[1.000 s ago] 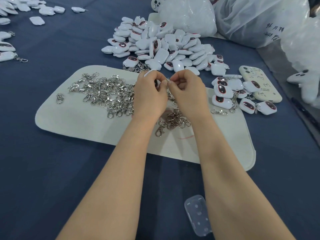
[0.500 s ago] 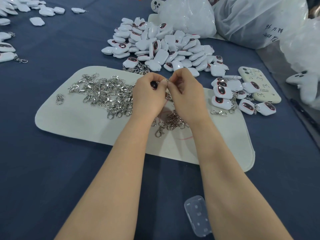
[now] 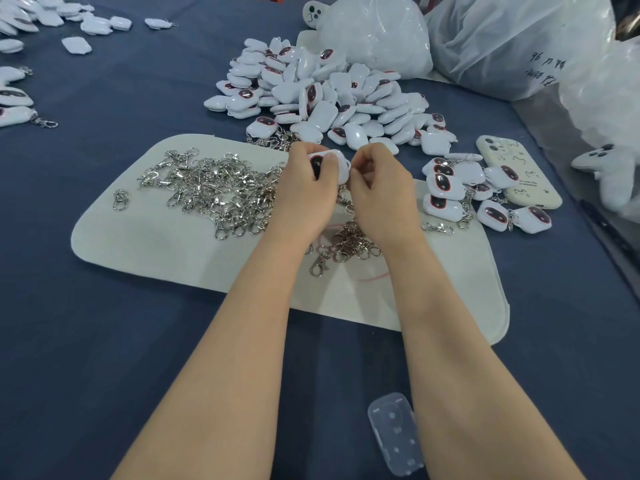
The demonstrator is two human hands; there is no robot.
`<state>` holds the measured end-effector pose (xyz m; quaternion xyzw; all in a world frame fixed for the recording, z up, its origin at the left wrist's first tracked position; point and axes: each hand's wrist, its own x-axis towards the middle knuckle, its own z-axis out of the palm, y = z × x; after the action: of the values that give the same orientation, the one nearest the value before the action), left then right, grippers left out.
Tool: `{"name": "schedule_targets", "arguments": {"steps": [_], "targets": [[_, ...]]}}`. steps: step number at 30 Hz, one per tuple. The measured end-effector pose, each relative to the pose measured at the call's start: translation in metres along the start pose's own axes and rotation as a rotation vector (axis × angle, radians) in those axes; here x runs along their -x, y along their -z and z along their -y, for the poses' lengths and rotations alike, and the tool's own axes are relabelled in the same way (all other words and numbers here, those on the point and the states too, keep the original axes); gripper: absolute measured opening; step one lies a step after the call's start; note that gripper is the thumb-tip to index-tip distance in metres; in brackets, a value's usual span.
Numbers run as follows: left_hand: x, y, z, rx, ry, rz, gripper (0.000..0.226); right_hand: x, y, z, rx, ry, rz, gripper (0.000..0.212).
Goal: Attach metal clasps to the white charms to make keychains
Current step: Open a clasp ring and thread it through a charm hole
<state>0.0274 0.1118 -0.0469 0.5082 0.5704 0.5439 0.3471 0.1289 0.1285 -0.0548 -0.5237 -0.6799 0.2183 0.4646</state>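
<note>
My left hand (image 3: 304, 192) grips a white charm (image 3: 329, 164) with a dark oval window, held above the white felt mat (image 3: 145, 244). My right hand (image 3: 381, 188) has its fingers curled and pinched against the charm's right edge; what it pinches is hidden by the fingers. A heap of metal clasps (image 3: 214, 188) lies on the mat to the left of my hands, and a smaller bunch of clasps (image 3: 346, 244) sits under my wrists. A large pile of loose white charms (image 3: 329, 102) lies just beyond the mat.
Charms with clasps on them (image 3: 485, 199) lie at the right beside a cream phone (image 3: 519, 171). More charms (image 3: 20, 98) sit at the far left. Plastic bags (image 3: 485, 39) fill the back right. A clear plastic case (image 3: 394, 434) lies near me on the blue cloth.
The charm has turned in my left hand, so its white body and dark window now show more. Both hands stay close together over the mat.
</note>
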Motion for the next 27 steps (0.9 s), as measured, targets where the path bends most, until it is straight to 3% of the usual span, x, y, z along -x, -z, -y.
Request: {"name": "schedule_targets", "arguments": {"steps": [13, 27], "targets": [[-0.002, 0.0038, -0.0004, -0.012, 0.015, -0.048, 0.008, 0.0008, -0.0015, 0.0021, -0.004, -0.027, -0.009, 0.011], [-0.0023, 0.0009, 0.0018, -0.138, -0.08, -0.089, 0.021, 0.0039, -0.0042, 0.008, 0.051, -0.028, 0.03, 0.009]]}}
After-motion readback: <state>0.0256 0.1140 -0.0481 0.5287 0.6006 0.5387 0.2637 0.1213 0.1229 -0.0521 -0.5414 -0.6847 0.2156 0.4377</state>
